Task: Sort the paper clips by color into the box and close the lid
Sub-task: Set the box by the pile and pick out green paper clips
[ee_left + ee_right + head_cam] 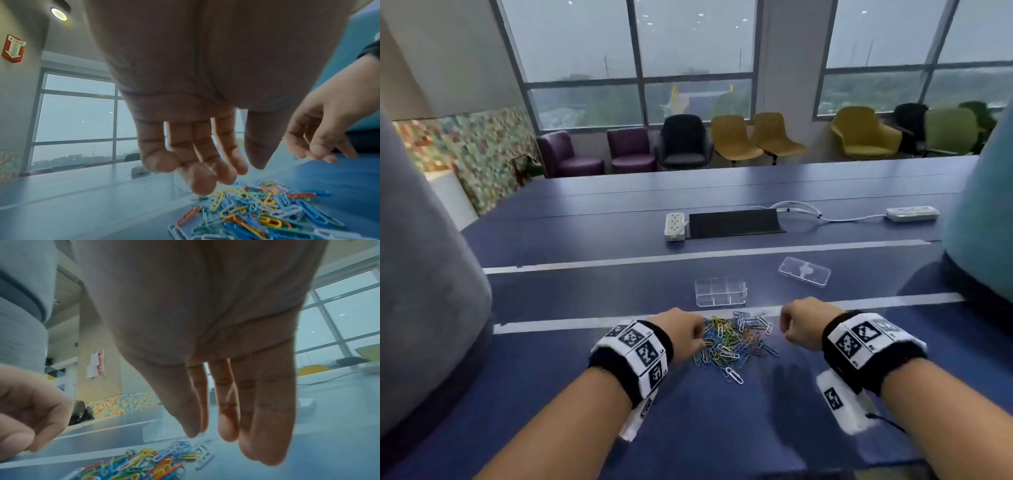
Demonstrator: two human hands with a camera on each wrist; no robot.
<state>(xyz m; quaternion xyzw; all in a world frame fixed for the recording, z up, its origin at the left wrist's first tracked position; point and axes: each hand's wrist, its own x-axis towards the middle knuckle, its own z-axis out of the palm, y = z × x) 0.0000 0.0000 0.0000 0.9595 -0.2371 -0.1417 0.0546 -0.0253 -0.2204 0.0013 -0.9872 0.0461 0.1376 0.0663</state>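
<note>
- A loose heap of paper clips in blue, yellow, green, orange and white lies on the blue surface, just on the near side of a pale stripe.
- The left hand hangs at the heap's left edge. In the left wrist view its fingers point down with a slight bend, relaxed and holding nothing, their tips just above the clips.
- The right hand hangs just right of the heap. In the right wrist view its fingers are nearly straight and close together, with nothing between them, above the heap's right edge.
- The clear box with its compartments stands beyond the stripe, near the heap and uncovered.
- Its transparent lid lies flat, apart from the box, farther back and to the right.
- Two white power strips and a black panel lie farther back on the surface.
</note>
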